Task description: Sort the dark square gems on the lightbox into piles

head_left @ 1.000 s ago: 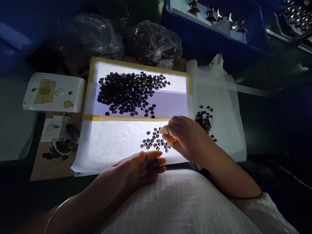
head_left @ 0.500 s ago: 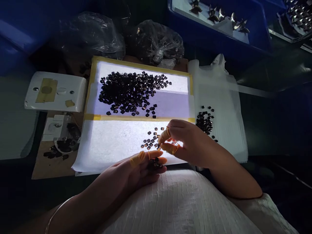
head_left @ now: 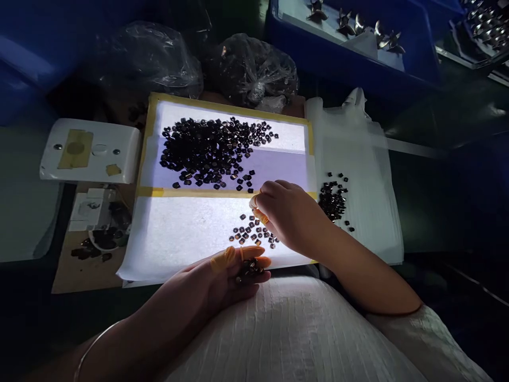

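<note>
My left hand (head_left: 234, 270) is cupped at the near edge of the lit panel (head_left: 175, 228), palm up, with several small dark square parts (head_left: 251, 268) in its fingers. Orange finger cots cover some of its fingertips. Over the panel, my right hand (head_left: 288, 215) is bent down with its fingers drawn together; the hand itself hides whatever is between the tips. Just below it lies a loose group of the same small parts (head_left: 246, 231), some showing a light cross mark. A large dark heap of them (head_left: 202, 148) covers the panel's far half.
A smaller pile of dark parts (head_left: 333, 201) rests on a white plastic sheet (head_left: 366, 159) at the right. Left of the panel is a white switch plate (head_left: 89, 148). Clear plastic bags (head_left: 254, 69) and a blue bin (head_left: 358, 58) with shiny metal pieces stand behind.
My right hand has moved up and left, away from my left hand, over the far side of the loose parts. My left hand has stayed in place.
</note>
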Motion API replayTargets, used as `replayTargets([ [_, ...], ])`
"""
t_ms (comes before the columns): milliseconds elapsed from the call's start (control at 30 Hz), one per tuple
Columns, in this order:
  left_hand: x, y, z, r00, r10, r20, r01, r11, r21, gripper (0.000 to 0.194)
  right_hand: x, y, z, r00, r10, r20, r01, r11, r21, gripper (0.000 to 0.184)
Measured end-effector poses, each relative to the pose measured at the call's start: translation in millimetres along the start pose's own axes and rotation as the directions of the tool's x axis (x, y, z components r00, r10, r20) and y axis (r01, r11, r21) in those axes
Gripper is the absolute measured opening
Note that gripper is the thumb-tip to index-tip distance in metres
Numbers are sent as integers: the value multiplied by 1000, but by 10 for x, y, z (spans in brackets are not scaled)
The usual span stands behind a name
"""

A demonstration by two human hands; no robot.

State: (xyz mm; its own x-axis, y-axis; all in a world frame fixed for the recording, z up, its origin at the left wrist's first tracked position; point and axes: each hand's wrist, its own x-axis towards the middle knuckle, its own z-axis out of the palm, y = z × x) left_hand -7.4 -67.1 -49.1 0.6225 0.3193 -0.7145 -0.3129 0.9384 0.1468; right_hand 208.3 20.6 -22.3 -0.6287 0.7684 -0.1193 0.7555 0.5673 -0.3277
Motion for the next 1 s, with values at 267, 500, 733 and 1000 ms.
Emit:
replayTargets([
  [267,2,8,31,1000,11,15,-10,1000,-21,44,-277,-60,-225,995,-73,61,27,834,552,7],
  [500,-31,36,70,1000,-3,-1,3,1000,-11,44,-163,-122,-100,992,100,72,-105,992,73,9],
  [733,-19,24,59,1000,-5,-10,5,1000,16,44,-125,-140,-47,992,108,63,-110,994,24,8],
  [1000,-1,24,45,999,28,31,-28,999,18,45,-385,-33,-211,999,-20,51,-14,806,592,6],
])
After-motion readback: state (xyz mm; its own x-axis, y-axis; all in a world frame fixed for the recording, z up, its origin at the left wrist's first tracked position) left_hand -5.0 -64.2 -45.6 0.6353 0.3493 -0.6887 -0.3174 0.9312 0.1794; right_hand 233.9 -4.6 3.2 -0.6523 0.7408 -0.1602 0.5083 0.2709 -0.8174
